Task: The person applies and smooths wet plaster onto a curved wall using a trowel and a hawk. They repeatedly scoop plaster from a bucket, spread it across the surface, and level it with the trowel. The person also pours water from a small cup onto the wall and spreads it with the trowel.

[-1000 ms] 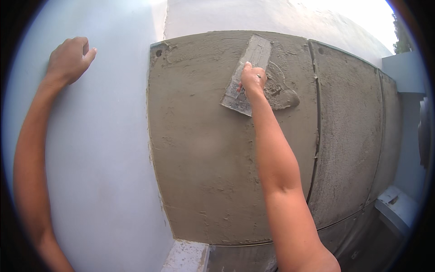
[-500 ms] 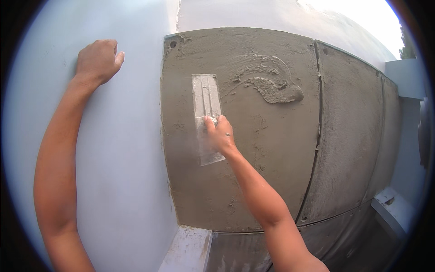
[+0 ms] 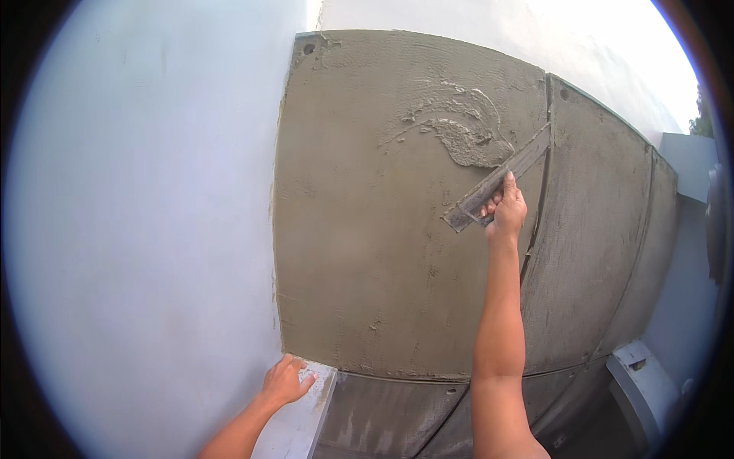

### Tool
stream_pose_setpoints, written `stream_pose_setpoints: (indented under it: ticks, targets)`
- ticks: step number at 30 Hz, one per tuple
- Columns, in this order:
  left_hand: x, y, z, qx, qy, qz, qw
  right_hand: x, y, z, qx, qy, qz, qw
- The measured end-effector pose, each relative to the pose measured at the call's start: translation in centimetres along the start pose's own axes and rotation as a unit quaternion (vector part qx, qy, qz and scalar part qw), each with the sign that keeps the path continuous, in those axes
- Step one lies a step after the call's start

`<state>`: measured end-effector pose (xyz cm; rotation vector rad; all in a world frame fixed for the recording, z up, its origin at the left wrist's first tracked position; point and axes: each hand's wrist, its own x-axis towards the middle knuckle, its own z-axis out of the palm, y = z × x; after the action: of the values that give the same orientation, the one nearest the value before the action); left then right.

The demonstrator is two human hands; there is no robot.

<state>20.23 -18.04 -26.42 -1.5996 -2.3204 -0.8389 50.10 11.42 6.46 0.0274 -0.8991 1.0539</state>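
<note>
Plastering a wall panel, spreading stage. The right hand is clamped on the handle of a plastering trowel, its blade tilted against the wet cement render near the panel's upper right edge, just below a thick unspread mortar ridge. The left hand, fingers loosely apart, rests on the white ledge at the panel's lower left corner. The next stroke would probably need to draw that ridge flat with firm, even blade pressure.

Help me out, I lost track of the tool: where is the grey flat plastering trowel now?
In the head view, the grey flat plastering trowel is upper right, held in the right hand, tilted just below the thick mortar blob.
</note>
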Motion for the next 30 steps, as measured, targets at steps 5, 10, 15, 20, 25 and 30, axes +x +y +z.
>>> stream_pose_setpoints:
  ticks: [5, 10, 15, 20, 25, 30]
  targets:
    - [-3.2, -5.8, 6.2, 0.042, -0.038, -0.016, 0.998, 3.1, 1.2, 2.8, 0.074, 0.052, 0.045, 0.995]
    - [-3.6, -8.1, 8.6, 0.106, -0.156, 0.007, 0.982, 4.2, 1.4, 7.5, -0.017, -0.024, 0.059, 0.998]
    - [-1.4, -9.2, 9.7, 0.144, -0.244, 0.053, 0.958, 4.9, 1.3, 14.0, -0.132, -0.114, 0.078, 0.982]
    - [-0.8, -9.9, 11.1, 0.131, -0.268, 0.062, 0.952, 3.2, 2.4, 19.5, -0.321, -0.2, 0.035, 0.925]
    - [-2.6, -10.1, 12.3, 0.11, -0.149, 0.044, 0.982, -1.9, 5.6, 20.8, -0.633, -0.323, -0.072, 0.7]
    - [-3.4, -10.3, 12.4, 0.075, -0.1, 0.049, 0.991, 0.6, 5.1, 17.9, -0.739, -0.271, -0.238, 0.569]
